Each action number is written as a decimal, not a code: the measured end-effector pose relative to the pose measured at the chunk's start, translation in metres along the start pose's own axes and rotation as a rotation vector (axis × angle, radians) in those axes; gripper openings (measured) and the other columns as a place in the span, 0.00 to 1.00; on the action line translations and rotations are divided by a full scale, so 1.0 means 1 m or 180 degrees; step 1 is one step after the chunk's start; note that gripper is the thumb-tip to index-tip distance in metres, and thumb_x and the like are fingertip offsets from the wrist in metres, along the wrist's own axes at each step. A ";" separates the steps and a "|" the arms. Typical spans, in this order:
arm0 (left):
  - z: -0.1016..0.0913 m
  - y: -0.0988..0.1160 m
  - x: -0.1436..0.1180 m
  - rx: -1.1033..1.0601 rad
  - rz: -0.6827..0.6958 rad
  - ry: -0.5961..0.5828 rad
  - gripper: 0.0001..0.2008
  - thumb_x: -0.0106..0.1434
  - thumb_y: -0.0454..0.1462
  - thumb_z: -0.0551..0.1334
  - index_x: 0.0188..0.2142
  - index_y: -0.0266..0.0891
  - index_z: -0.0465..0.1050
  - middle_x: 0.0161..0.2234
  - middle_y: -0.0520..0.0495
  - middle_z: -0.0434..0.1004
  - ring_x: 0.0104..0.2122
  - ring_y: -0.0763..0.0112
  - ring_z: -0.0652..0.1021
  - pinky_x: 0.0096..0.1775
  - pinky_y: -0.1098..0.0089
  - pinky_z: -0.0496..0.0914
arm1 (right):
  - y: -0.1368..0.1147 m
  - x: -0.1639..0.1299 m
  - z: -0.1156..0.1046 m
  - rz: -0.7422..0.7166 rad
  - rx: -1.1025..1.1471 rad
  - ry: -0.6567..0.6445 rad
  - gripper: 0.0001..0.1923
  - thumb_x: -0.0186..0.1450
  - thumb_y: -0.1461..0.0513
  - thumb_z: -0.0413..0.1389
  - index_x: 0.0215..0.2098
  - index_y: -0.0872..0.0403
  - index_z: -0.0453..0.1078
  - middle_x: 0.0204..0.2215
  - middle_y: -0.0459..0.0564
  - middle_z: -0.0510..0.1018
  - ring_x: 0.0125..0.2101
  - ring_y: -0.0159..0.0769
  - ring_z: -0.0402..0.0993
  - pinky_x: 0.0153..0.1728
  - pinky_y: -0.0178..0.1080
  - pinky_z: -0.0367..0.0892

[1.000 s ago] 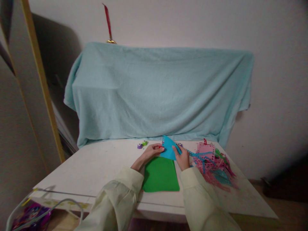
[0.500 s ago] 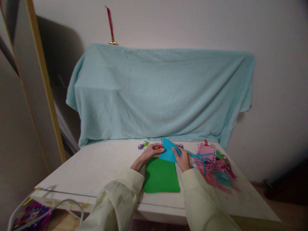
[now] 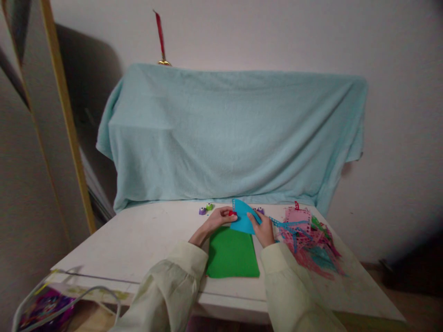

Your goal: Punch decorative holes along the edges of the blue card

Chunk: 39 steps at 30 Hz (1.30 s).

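My left hand [image 3: 221, 216] is closed around a small red craft punch [image 3: 232, 213], at the left edge of a sheet of blue paper [image 3: 242, 223]. A row of small punched holes runs along the upper left edge of that sheet. My right hand [image 3: 263, 228] grips the paper's right side, thumb on top, and the sheet bends up there. Below both hands, a stack of green paper [image 3: 233, 256] lies flat on the white table [image 3: 145, 244]. How far the punch is pressed cannot be made out.
Behind my left hand stand a purple punch [image 3: 202, 211] and a green punch [image 3: 209, 207] with eyes. Another purple punch [image 3: 260, 210] is partly behind my right hand. Punched paper strips [image 3: 311, 246] and a pink sheet [image 3: 296, 216] heap at right. A light-blue cloth [image 3: 235, 133] hangs behind.
Both hands keep their hold on the sheet and punch. A little more of the red punch shows by my left fingers; the whole view has shifted slightly.
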<state>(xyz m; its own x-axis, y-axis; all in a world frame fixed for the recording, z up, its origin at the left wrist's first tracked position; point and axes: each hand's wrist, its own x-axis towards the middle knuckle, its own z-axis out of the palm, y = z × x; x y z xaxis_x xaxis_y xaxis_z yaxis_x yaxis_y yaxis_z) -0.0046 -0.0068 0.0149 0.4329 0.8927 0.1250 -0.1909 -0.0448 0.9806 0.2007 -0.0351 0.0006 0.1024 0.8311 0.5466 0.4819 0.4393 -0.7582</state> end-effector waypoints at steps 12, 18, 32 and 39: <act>-0.001 -0.003 0.001 0.0071 -0.0039 0.0014 0.22 0.48 0.43 0.73 0.40 0.35 0.75 0.34 0.46 0.76 0.32 0.71 0.75 0.35 0.73 0.66 | 0.001 -0.001 0.001 -0.0006 -0.0029 0.0022 0.21 0.63 0.48 0.53 0.41 0.56 0.76 0.37 0.56 0.81 0.37 0.47 0.77 0.39 0.42 0.69; 0.001 -0.005 0.001 0.0050 0.0028 0.0054 0.22 0.47 0.45 0.73 0.38 0.34 0.75 0.32 0.46 0.75 0.31 0.71 0.75 0.34 0.73 0.65 | 0.002 -0.001 0.001 -0.0058 -0.0153 0.0020 0.20 0.63 0.50 0.53 0.42 0.56 0.76 0.37 0.56 0.81 0.37 0.47 0.77 0.40 0.43 0.69; 0.003 -0.032 0.010 0.0314 -0.0097 0.0880 0.22 0.43 0.46 0.73 0.32 0.32 0.74 0.23 0.51 0.71 0.21 0.75 0.67 0.24 0.74 0.59 | 0.001 -0.004 0.008 0.0050 -0.0148 -0.0287 0.18 0.63 0.51 0.52 0.39 0.55 0.75 0.32 0.55 0.81 0.33 0.44 0.77 0.36 0.41 0.69; 0.005 -0.024 0.008 0.0174 -0.0191 0.0751 0.26 0.42 0.46 0.74 0.37 0.33 0.74 0.27 0.48 0.73 0.24 0.73 0.71 0.25 0.74 0.63 | 0.004 -0.003 0.007 0.0486 0.0195 -0.0236 0.20 0.59 0.48 0.56 0.34 0.56 0.76 0.29 0.55 0.81 0.30 0.43 0.76 0.33 0.40 0.69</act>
<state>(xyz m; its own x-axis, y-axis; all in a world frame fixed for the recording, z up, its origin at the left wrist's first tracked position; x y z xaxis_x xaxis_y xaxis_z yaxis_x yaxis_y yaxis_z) 0.0079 -0.0014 -0.0066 0.2230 0.9742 0.0340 -0.1205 -0.0071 0.9927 0.1965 -0.0334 -0.0061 0.1047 0.9116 0.3975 0.4116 0.3242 -0.8518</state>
